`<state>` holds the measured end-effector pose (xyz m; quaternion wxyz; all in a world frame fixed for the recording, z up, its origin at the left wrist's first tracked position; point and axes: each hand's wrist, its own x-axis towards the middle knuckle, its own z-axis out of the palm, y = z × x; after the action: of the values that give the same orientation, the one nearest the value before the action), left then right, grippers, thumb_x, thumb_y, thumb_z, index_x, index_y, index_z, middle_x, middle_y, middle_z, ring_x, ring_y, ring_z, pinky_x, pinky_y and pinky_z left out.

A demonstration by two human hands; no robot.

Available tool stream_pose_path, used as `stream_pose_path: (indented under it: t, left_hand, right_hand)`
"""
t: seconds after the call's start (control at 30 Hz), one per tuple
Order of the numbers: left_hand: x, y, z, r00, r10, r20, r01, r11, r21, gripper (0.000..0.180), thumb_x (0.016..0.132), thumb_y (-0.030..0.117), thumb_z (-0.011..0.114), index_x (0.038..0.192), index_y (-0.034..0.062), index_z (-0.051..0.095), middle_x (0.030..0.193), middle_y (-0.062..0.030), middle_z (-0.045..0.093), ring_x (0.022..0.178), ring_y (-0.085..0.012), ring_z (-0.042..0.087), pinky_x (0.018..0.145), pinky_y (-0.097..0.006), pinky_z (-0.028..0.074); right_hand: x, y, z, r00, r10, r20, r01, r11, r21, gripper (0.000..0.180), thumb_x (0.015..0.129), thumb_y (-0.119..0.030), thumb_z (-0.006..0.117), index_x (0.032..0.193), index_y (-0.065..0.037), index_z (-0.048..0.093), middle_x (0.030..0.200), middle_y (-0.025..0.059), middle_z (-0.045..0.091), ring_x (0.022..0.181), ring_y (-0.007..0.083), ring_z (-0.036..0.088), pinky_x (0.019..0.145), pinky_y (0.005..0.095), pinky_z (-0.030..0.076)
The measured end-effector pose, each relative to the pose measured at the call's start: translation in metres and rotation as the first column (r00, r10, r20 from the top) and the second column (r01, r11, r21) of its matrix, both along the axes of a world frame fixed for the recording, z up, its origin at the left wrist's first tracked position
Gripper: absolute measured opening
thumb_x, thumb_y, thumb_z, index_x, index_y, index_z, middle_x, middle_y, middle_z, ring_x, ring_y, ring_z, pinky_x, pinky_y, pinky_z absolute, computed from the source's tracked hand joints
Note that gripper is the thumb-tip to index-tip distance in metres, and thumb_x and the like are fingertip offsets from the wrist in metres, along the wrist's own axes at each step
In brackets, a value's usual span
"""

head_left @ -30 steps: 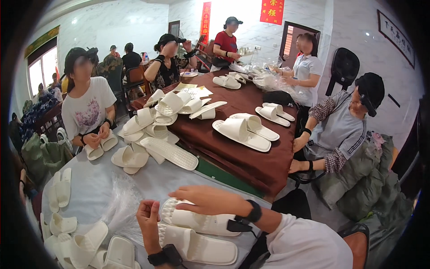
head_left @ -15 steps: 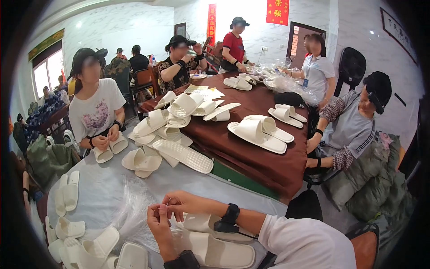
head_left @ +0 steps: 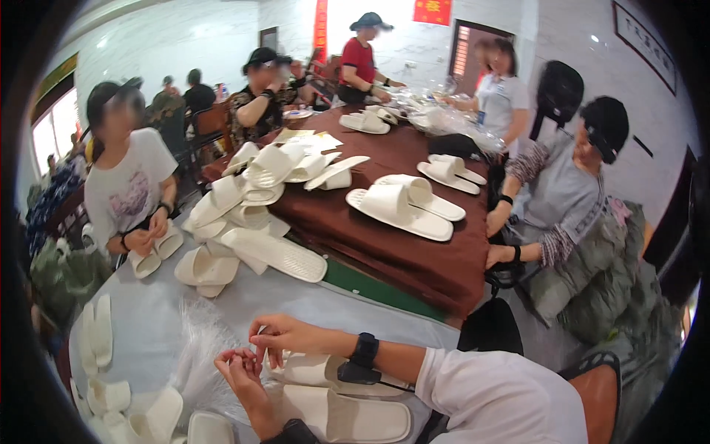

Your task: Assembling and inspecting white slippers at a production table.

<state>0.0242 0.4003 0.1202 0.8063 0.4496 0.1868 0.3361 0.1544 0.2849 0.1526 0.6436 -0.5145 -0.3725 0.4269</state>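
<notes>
Close together above a pair of white slippers (head_left: 351, 416), my left hand (head_left: 244, 374) and my right hand (head_left: 285, 334) meet at the fingertips. The fingers of both are curled in and pinched; what they hold, if anything, is too thin or small to make out. My right forearm reaches across from the right, over the rear slipper of the pair. Just left of my hands lies a loose bundle of clear, thin plastic strands (head_left: 201, 337) on the grey tabletop (head_left: 151, 318). Both wrists wear black bands.
Several white slippers (head_left: 159, 414) lie at the lower left. A heap of slippers (head_left: 255, 196) spans the grey table and the brown-covered table (head_left: 399, 277). One pair (head_left: 407, 207) sits on the brown cloth. Other people work around the tables, one (head_left: 133, 181) at the left.
The whole view has shifted, so the scene sits further left. My fingertips have moved slightly apart and the left fingers have loosened a little. The slippers under my hands stay in place.
</notes>
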Motion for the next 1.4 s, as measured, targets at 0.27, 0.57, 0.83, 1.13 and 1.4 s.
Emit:
stream_pose_path:
  t: [0.27, 0.57, 0.83, 1.13, 1.4]
  left_hand:
    - [-0.005, 0.003, -0.002, 0.984, -0.064, -0.163, 0.094, 0.979, 0.182, 0.015, 0.101, 0.008, 0.046, 0.115, 0.0052, 0.051, 0.100, -0.0011, 0.049, 0.085, -0.0081, 0.049, 0.084, -0.027, 0.047]
    - [-0.003, 0.007, -0.002, 0.985, 0.011, -0.172, 0.060, 0.913, 0.405, 0.025, 0.107, 0.012, 0.058, 0.130, 0.0036, 0.053, 0.112, -0.0048, 0.060, 0.099, -0.0127, 0.056, 0.084, -0.026, 0.045]
    - [0.002, 0.011, 0.002, 0.989, 0.029, -0.142, 0.012, 0.959, 0.284, 0.029, 0.096, 0.002, 0.073, 0.123, -0.0023, 0.065, 0.122, -0.0113, 0.067, 0.105, -0.0162, 0.066, 0.091, -0.029, 0.055]
    - [-0.005, 0.001, 0.011, 0.996, 0.074, -0.049, -0.056, 0.952, 0.302, 0.016, 0.096, 0.007, 0.075, 0.110, -0.0007, 0.074, 0.105, -0.0080, 0.074, 0.091, -0.0125, 0.069, 0.082, -0.028, 0.057]
    - [-0.007, -0.001, 0.015, 0.997, 0.055, -0.056, -0.037, 0.957, 0.288, 0.014, 0.097, 0.005, 0.073, 0.109, -0.0013, 0.074, 0.099, -0.0078, 0.076, 0.087, -0.0118, 0.070, 0.078, -0.028, 0.057]
  right_hand:
    - [-0.004, -0.001, -0.006, 0.997, 0.031, 0.075, -0.035, 0.998, 0.046, 0.027, 0.110, -0.028, 0.055, 0.113, -0.002, 0.056, 0.085, 0.0078, 0.072, 0.069, 0.0113, 0.067, 0.061, 0.0257, 0.053]
    - [-0.001, 0.002, -0.010, 0.985, -0.020, 0.172, 0.012, 0.999, 0.048, 0.025, 0.106, -0.028, 0.061, 0.110, -0.003, 0.061, 0.090, 0.0052, 0.070, 0.077, 0.0113, 0.065, 0.064, 0.0264, 0.052]
    - [0.008, 0.005, -0.012, 0.980, -0.150, 0.131, 0.144, 0.988, 0.057, 0.022, 0.100, -0.020, 0.071, 0.113, -0.002, 0.071, 0.091, 0.0032, 0.071, 0.075, 0.0093, 0.065, 0.069, 0.0257, 0.053]
    - [-0.001, 0.000, 0.003, 0.991, -0.113, 0.067, 0.110, 0.993, 0.039, 0.023, 0.102, -0.018, 0.069, 0.114, 0.002, 0.068, 0.099, 0.0057, 0.073, 0.085, 0.0114, 0.069, 0.071, 0.0270, 0.054]
    - [-0.001, -0.002, 0.001, 0.994, -0.101, 0.035, 0.100, 0.994, 0.048, 0.025, 0.104, -0.018, 0.065, 0.118, 0.003, 0.068, 0.098, 0.0073, 0.073, 0.087, 0.0136, 0.070, 0.074, 0.0272, 0.056]
